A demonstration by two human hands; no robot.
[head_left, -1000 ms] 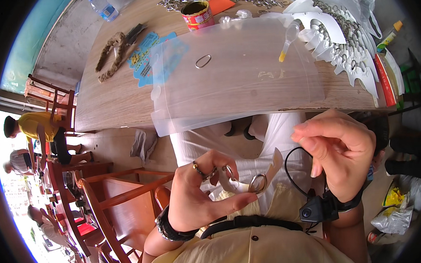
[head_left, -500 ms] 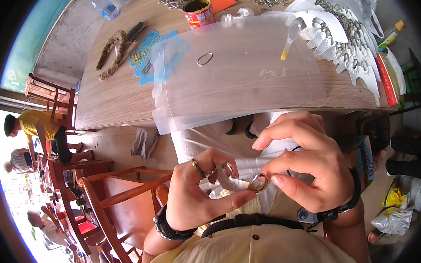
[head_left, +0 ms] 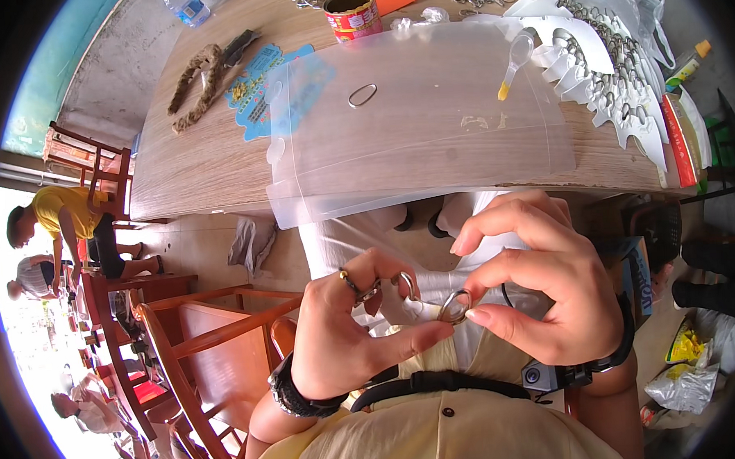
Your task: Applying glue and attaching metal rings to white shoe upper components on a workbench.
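In front of my lap, above the white trousers, a small shiny oval metal ring (head_left: 454, 306) sits between my hands. My right hand (head_left: 555, 299) pinches its right side between thumb and forefinger, with the other fingers curled above. The left hand (head_left: 339, 337) has its thumb tip against the lower left of that ring. Another curved metal piece (head_left: 407, 286) shows at its bent forefinger; whether it joins the ring I cannot make out. A loose oval ring (head_left: 362, 96) lies on the translucent plastic sheet (head_left: 430, 149) on the table.
A red tin (head_left: 352, 15), a clear plastic spoon (head_left: 516, 63) with a yellow tip, a brown fuzzy loop (head_left: 197, 88) and a blue card (head_left: 255, 99) are on the table. White cut pieces with many metal rings (head_left: 624, 95) cover its right side. A wooden chair (head_left: 217, 351) stands left.
Both hands keep their hold with only slight finger movement around the ring. The view has shifted a little, moving the table things slightly. The person in yellow at left has shifted posture.
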